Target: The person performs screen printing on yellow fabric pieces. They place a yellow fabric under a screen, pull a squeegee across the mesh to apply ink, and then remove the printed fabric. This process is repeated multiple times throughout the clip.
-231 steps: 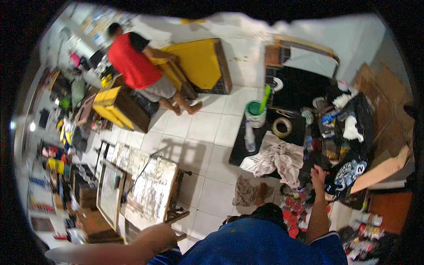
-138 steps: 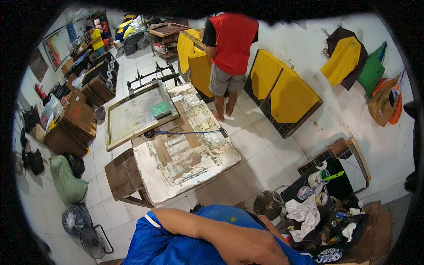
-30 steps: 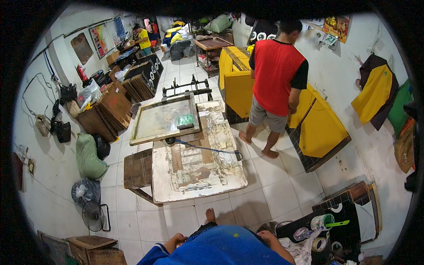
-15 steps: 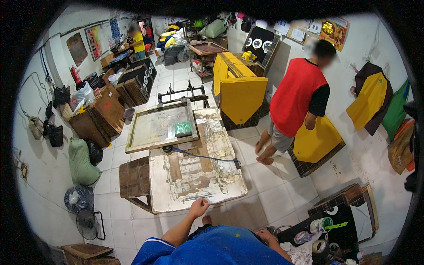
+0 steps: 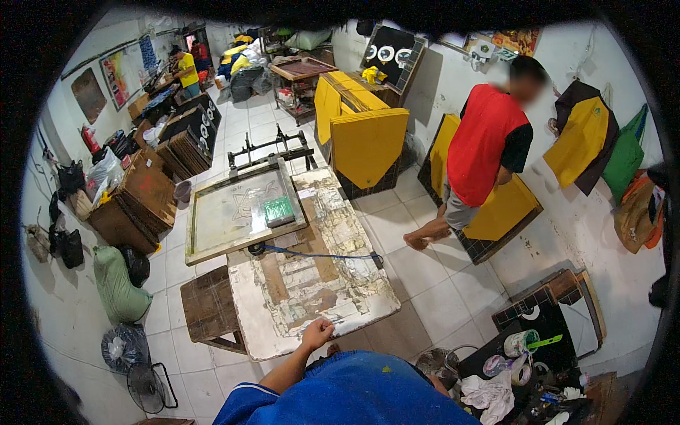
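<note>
My left hand (image 5: 318,333) hovers at or rests on the near edge of a worn, paint-crusted white table (image 5: 354,309). Its fingers are curled closed, and anything inside them is hidden. Of my right arm (image 5: 440,387) only a sliver shows beside the blue shirt; that hand is out of sight. A wooden-framed screen (image 5: 202,249) lies over the table's far left part, with a green block (image 5: 278,210) on it. Across the tabletop runs a blue strap (image 5: 319,255), with a round black piece (image 5: 257,248) at its left end.
A wooden stool (image 5: 205,304) stands left of the table. Yellow-topped boards (image 5: 368,152) stack beyond it. A person in red (image 5: 489,149) bends over a yellow panel (image 5: 506,212). Tubs, tape and a rag (image 5: 489,397) crowd the lower right. A fan (image 5: 145,388) stands lower left.
My view has shifted a little, and my right hand has gone out of sight. The person in red has stepped and bent closer to the yellow panel. My left hand stays curled near the table edge.
</note>
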The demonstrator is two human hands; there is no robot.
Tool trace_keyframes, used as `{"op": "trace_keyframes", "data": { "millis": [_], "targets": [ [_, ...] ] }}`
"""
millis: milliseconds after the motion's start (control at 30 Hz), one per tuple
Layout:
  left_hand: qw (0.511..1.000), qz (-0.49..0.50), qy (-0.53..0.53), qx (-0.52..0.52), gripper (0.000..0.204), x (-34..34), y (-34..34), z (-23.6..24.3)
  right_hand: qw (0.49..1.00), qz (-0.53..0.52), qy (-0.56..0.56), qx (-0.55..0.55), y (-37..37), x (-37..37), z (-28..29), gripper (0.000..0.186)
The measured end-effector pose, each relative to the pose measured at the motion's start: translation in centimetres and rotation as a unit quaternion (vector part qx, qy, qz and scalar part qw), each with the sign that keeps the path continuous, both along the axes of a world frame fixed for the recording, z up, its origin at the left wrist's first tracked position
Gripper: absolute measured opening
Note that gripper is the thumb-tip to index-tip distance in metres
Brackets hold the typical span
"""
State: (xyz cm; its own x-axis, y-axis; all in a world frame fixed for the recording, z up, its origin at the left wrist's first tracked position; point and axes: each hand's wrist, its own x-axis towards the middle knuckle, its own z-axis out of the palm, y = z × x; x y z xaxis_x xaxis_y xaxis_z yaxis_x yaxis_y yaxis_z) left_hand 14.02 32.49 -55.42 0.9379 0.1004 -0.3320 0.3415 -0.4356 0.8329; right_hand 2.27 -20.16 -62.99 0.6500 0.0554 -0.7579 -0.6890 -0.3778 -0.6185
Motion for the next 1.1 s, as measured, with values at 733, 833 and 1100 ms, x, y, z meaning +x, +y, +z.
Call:
{"op": "trace_keyframes", "data": {
  "millis": [733,833,1100],
  "targets": [
    [0.94,-0.013,0.164,-0.3,0.024,2.8,4.0,0.5,0.993,-0.041,0.083,-0.079,7.3,4.5,1.4,0.018],
    [0.948,-0.02,0.148,-0.28,0.024,2.9,4.1,0.2,0.99,-0.035,0.108,-0.079,6.4,4.2,1.4,0.017],
    [0.929,-0.014,0.183,-0.322,0.021,3.4,4.2,-0.8,0.992,-0.053,0.088,-0.076,7.3,3.2,2.3,0.024]
  ]
}}
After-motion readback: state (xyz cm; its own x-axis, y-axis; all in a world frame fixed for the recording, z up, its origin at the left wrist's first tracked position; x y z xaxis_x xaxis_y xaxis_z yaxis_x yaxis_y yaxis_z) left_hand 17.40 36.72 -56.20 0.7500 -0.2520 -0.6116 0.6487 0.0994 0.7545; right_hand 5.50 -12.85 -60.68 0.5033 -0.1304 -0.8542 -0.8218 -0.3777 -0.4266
